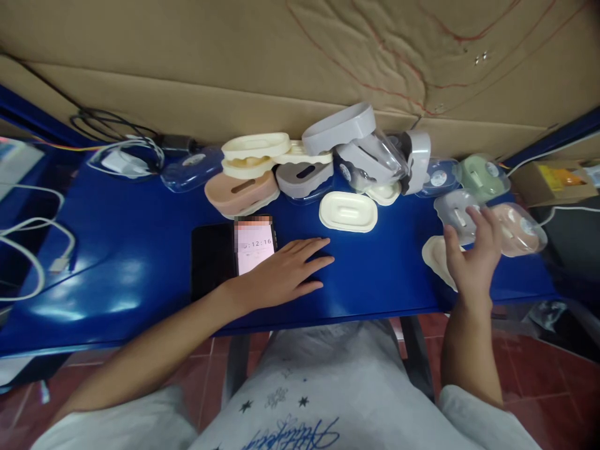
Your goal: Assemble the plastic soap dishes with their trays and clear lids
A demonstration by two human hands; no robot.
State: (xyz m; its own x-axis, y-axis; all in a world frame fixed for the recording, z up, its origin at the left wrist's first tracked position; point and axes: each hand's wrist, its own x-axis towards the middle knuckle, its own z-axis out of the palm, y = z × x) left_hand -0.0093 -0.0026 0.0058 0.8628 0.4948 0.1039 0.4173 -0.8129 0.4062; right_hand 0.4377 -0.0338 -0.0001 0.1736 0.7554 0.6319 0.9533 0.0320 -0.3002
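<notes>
My left hand [285, 269] lies flat on the blue table, palm down with fingers apart, beside a phone [253, 253] whose lit screen shows digits. Just beyond its fingertips is a cream oval tray [348, 212] with a raised middle. My right hand [475, 256] is over the right side, thumb and fingers spread, with nothing visible in its grasp. It overlaps the near edge of a grey oval box with a clear cover [454, 212]; whether it touches the box I cannot tell. Partly behind this hand are a cream piece [435, 255] and a pink clear-covered box [520, 231].
Along the back stand a peach shell [244, 190], a grey slotted shell [304, 178], stacked cream pieces [255, 145] and a tilted grey ring [342, 128]. A green covered box [482, 177] sits right. White cables [124, 159] lie left; cardboard [187, 44] backs the table.
</notes>
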